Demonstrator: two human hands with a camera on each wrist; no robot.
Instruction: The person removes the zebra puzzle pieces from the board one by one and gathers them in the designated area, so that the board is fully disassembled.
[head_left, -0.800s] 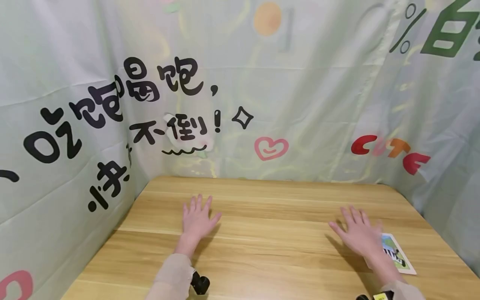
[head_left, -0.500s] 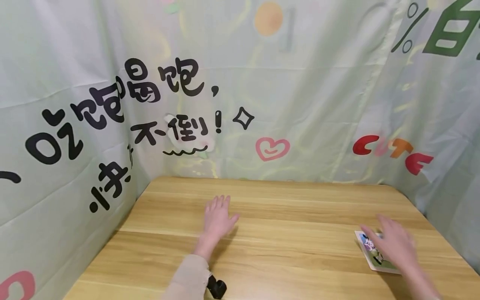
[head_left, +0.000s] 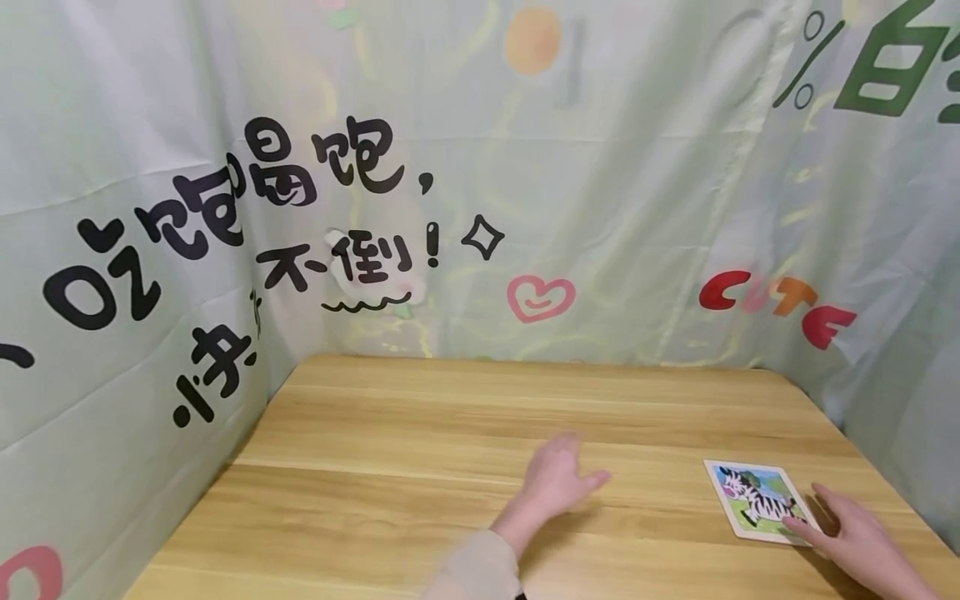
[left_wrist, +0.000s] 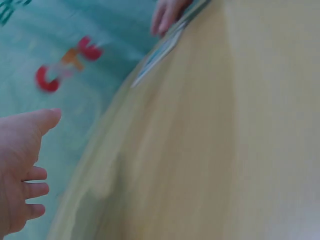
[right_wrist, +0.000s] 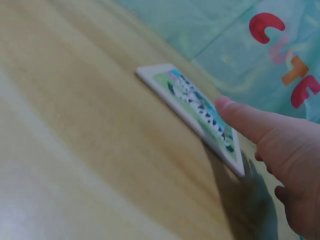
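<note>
A flat square zebra picture board [head_left: 757,496] with a white border lies on the right side of the wooden table. My right hand [head_left: 858,529] is at its right edge, with the thumb over the near right corner and another finger past the side. In the right wrist view the thumb [right_wrist: 242,117] stretches over the board [right_wrist: 187,100]; whether it touches cannot be made out. My left hand [head_left: 557,479] is over the middle of the table, left of the board, holding nothing. Its thumb points right in the head view, and the left wrist view shows loosely bent fingers [left_wrist: 35,190].
The wooden table [head_left: 390,467] ends at a pale printed cloth [head_left: 622,208] hanging behind it and on both sides. Black lettering, a pink heart [head_left: 542,298] and coloured letters mark the cloth. A beige sleeve [head_left: 480,567] covers the left forearm.
My left hand has moved right and nearer from the table's left side. My right hand has passed over the zebra board to its right edge, uncovering most of the picture.
</note>
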